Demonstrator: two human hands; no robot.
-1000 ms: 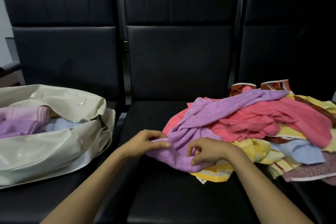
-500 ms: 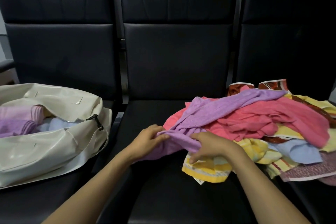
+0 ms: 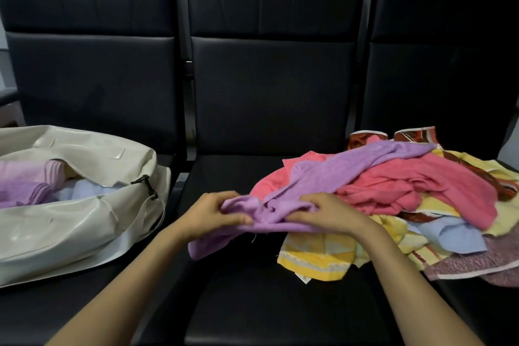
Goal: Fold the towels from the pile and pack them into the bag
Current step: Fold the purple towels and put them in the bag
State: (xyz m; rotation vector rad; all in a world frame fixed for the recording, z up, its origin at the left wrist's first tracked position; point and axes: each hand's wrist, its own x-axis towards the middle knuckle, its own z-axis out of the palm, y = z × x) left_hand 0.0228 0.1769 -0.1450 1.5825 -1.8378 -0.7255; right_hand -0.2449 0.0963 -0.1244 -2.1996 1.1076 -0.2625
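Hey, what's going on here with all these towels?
A person grips a purple towel with the left hand and right hand, at the near edge of the pile on the seats. It is bunched, not yet folded. The cream bag on the left seat lies open with a few folded towels inside.

Lilac knitted towel in the grip: plain, no pattern. Just R of the grip, coral-pink terry towel, plain. Below the grip, yellow towel w/ white woven bands. Further R: pale blue plain towel, mauve speckled cloth w/ pink edging. Behind, rust-red swirl-print cloth w/ white border. Well L of the grip, glossy cream bag. Inside it: folded pale pink towel, folded lilac towel, folded pale blue towel. Black leatherette seats, plain.
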